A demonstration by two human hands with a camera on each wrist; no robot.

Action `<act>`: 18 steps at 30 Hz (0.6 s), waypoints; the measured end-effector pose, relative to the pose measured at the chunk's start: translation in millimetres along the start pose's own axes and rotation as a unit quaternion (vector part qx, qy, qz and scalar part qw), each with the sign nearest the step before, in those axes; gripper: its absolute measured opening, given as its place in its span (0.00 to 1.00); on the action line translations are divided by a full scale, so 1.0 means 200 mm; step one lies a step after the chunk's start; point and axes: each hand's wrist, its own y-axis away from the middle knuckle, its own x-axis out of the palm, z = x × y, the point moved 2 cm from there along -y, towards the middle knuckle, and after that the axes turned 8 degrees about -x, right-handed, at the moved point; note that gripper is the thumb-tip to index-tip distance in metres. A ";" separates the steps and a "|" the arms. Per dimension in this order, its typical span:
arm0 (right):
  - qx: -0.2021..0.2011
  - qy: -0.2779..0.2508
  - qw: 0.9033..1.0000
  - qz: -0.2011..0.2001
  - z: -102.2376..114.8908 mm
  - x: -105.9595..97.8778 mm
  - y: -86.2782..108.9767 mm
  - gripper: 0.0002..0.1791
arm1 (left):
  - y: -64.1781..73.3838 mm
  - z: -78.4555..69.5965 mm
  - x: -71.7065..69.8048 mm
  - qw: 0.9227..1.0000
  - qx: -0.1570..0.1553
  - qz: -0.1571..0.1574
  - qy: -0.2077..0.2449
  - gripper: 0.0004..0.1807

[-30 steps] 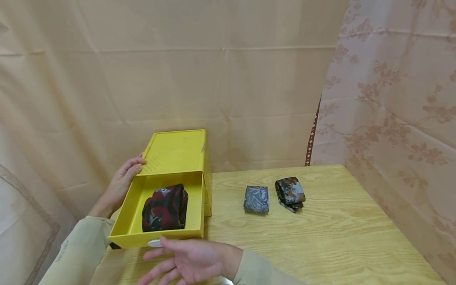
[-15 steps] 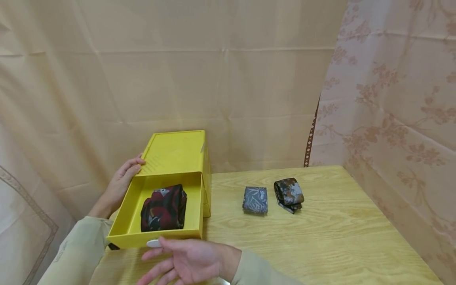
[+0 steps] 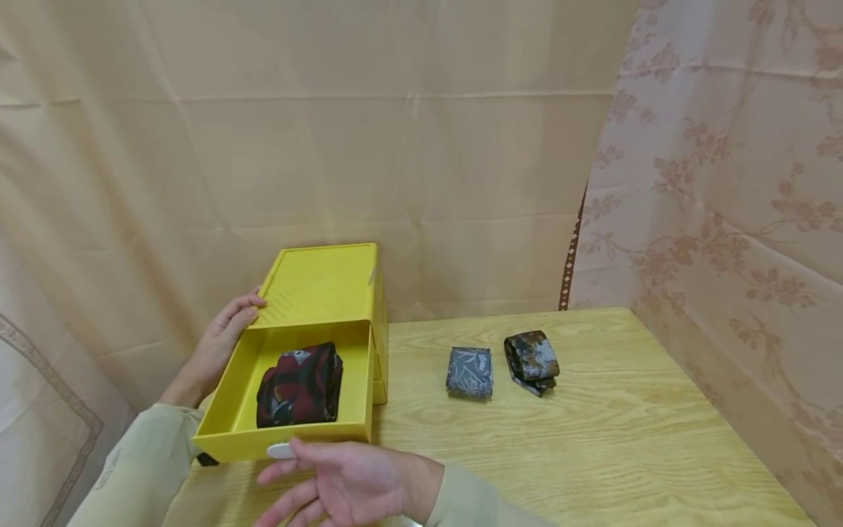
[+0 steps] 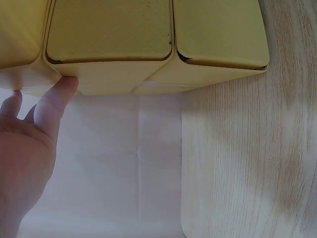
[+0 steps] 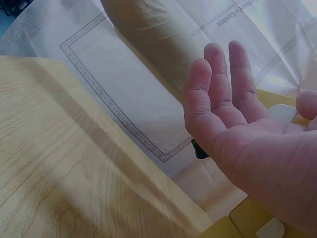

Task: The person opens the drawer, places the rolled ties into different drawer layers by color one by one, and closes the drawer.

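A yellow drawer cabinet [image 3: 323,282] stands on the left of the table, its top drawer [image 3: 227,410] pulled out. Inside that drawer lies a folded dark red and black patterned cloth [image 3: 300,386]. My left hand [image 3: 220,340] rests against the cabinet's left side near the top edge; in the left wrist view its thumb [image 4: 62,94] touches the frame beside the lower drawer fronts. With thumb and index finger, my right hand [image 3: 362,483] pinches the white drawer handle [image 3: 281,451]. Its other fingers [image 5: 218,79] extend away from the handle.
Right of the cabinet, a folded grey leaf-patterned cloth [image 3: 470,373] and a folded dark brown and grey cloth [image 3: 532,362] lie on the wooden table [image 3: 593,454]. A beige curtain [image 3: 421,161] hangs behind, and a floral curtain [image 3: 737,219] hangs at the right.
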 end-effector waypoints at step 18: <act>-0.012 -0.023 1.000 -0.014 0.02 0.02 -0.01 0.22 | 0.00 0.00 -0.01 1.000 -0.002 -0.002 0.004 0.14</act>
